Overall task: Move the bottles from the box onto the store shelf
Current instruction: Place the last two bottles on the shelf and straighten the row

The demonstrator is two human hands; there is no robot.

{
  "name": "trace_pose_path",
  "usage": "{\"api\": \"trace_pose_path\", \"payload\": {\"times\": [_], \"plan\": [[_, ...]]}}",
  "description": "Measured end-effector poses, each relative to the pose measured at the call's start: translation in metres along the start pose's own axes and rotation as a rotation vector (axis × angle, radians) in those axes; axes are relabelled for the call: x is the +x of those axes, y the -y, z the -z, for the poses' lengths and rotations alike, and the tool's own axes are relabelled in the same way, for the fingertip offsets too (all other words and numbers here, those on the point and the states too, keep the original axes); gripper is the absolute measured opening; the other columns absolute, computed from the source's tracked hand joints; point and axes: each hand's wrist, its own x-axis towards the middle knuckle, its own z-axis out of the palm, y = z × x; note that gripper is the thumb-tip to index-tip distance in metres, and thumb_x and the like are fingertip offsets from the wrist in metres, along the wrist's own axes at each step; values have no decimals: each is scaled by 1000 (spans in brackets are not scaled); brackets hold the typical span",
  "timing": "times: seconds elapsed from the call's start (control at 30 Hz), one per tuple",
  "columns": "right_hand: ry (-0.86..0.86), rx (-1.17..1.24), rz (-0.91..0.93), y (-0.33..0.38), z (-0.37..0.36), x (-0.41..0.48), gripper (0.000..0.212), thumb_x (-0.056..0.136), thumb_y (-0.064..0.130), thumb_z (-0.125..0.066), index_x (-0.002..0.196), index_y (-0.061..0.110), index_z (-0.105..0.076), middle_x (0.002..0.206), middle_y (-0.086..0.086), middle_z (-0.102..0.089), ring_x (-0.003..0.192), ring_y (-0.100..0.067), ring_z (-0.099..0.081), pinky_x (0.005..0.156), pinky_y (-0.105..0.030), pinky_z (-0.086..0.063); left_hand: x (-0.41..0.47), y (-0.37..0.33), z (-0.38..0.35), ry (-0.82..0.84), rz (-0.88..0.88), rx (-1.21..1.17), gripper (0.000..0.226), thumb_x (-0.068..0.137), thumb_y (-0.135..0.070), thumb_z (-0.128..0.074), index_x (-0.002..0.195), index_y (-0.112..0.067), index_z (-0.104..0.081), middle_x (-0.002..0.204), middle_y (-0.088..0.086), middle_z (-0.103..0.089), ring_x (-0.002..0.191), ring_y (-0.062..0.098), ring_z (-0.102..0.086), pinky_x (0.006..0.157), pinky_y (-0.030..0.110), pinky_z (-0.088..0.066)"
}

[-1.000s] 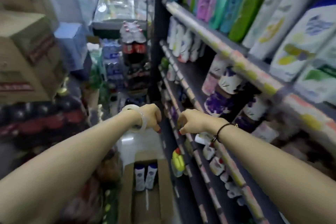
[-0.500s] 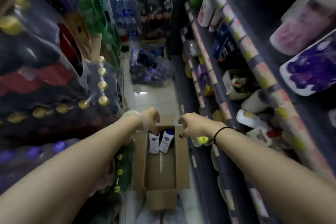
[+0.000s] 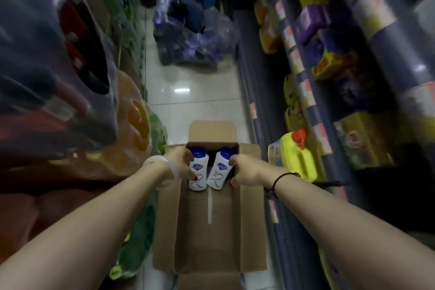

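An open cardboard box point(image 3: 209, 238) stands on the aisle floor below me. At its far end stand two white bottles with blue caps. My left hand point(image 3: 180, 163) is wrapped around the left bottle point(image 3: 199, 172), thumb low on its label. My right hand point(image 3: 244, 169) curls around the right bottle point(image 3: 219, 173) from its right side. Both bottles still sit in the box. The store shelf point(image 3: 303, 92) runs along the right, stocked with yellow and purple packs.
A yellow jug with a red cap point(image 3: 301, 155) sits on the low shelf right of the box. Shrink-wrapped drink packs point(image 3: 58, 73) crowd the left side. A clear bag of dark bottles point(image 3: 193, 37) lies on the tiled floor point(image 3: 188, 106) further up the aisle.
The view has tilted down from the shelves to the box. Both hands have dropped into the box and closed around the two bottles.
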Motion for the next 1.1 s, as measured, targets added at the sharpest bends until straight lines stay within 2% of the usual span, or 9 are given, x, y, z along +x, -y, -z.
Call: {"api": "trace_pose_path", "payload": {"times": [0.2, 0.33, 0.43, 0.5, 0.57, 0.67, 0.83, 0.97, 1.1], "plan": [[-25, 78, -3, -27, -30, 90, 70, 82, 22, -69, 141, 7, -34, 145, -11, -42, 129, -27, -45, 100, -32, -41, 88, 30, -28, -65, 9, -64, 67, 63, -21, -82, 125, -15, -55, 119, 3, -63, 108, 22, -59, 95, 39, -50], [-43, 111, -25, -38, -41, 127, 61, 83, 20, -68, 135, 7, -39, 136, -12, -49, 120, -26, -52, 98, -37, -47, 127, 42, -39, -58, 24, -125, 75, 64, -21, -83, 131, -13, -49, 128, 5, -59, 109, 22, -60, 95, 36, -49], [-41, 186, -50, -44, -50, 146, 61, 83, 19, -67, 134, 6, -36, 130, -10, -52, 111, -24, -56, 93, -36, -51, 143, 44, -43, -86, 32, -175, 74, 70, -16, -79, 135, -8, -44, 130, 9, -56, 107, 22, -60, 85, 26, -49], [-45, 264, -79, -48, -53, 157, 58, 83, 20, -68, 130, 6, -37, 124, -11, -55, 103, -22, -61, 90, -36, -54, 149, 42, -42, -97, 41, -221, 73, 71, -16, -78, 134, -6, -44, 123, 11, -59, 95, 21, -64, 78, 29, -55], [-60, 318, -108, -50, -56, 166, 53, 82, 19, -68, 125, 5, -40, 120, -13, -57, 104, -25, -62, 92, -42, -53, 152, 40, -42, -57, 64, -238, 71, 72, -17, -77, 133, -5, -43, 119, 12, -60, 80, 18, -65, 70, 30, -57], [-100, 394, -140, -53, -62, 175, 51, 83, 18, -66, 124, 2, -41, 122, -15, -55, 111, -27, -57, 95, -43, -50, 156, 42, -46, 1, 68, -211, 66, 75, -20, -75, 131, -5, -44, 120, 11, -61, 79, 21, -69, 65, 27, -55], [-207, 533, -166, -54, -73, 185, 38, 86, 14, -63, 118, 0, -47, 122, -18, -56, 110, -29, -58, 94, -45, -51, 161, 48, -62, -162, 62, -223, 60, 76, -29, -73, 127, -7, -50, 111, 9, -67, 73, 19, -71, 75, 36, -58], [-330, 534, -185, -49, -86, 190, 36, 89, 12, -59, 120, 1, -46, 131, -18, -46, 115, -32, -53, 97, -44, -48, 163, 46, -73, -366, 81, -6, 44, 76, -39, -71, 111, -13, -62, 103, 6, -69, 88, 21, -65, 75, 32, -53], [-372, 535, -206, -49, -92, 194, 38, 90, 10, -56, 125, 5, -40, 133, -18, -43, 119, -32, -50, 100, -42, -45, 173, 43, -82, -384, 88, 55, 39, 75, -42, -71, 97, -11, -63, 95, 8, -67, 86, 24, -63, 78, 37, -55]]}}
